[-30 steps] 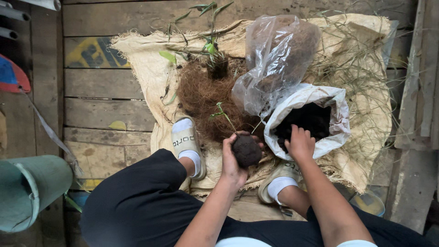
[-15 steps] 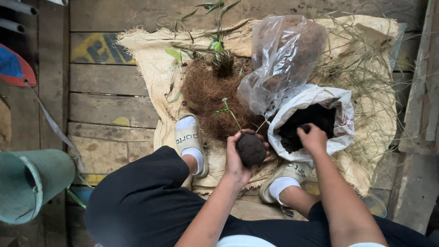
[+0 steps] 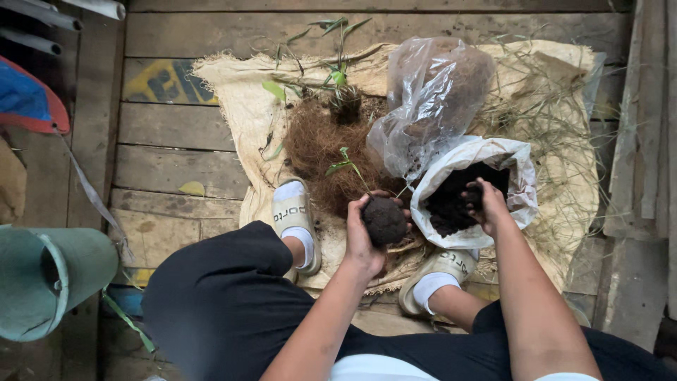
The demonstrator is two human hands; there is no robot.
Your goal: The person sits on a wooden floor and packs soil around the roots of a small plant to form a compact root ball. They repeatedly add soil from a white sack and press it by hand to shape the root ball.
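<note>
Near the middle of the burlap sheet (image 3: 233,134), soil ball (image 3: 384,220) with seedling cupped in left hand (image 3: 361,236); right hand (image 3: 485,206) clenched on dark soil inside white bag (image 3: 518,169). Packing step, apparently; more soil pressed on next.

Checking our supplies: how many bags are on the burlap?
2: a clear plastic bag at the top, and a white bag of dark soil beside it, right hand inside.

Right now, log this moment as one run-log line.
left hand: holds soil ball | right hand: in white soil bag | under: burlap sheet
</note>
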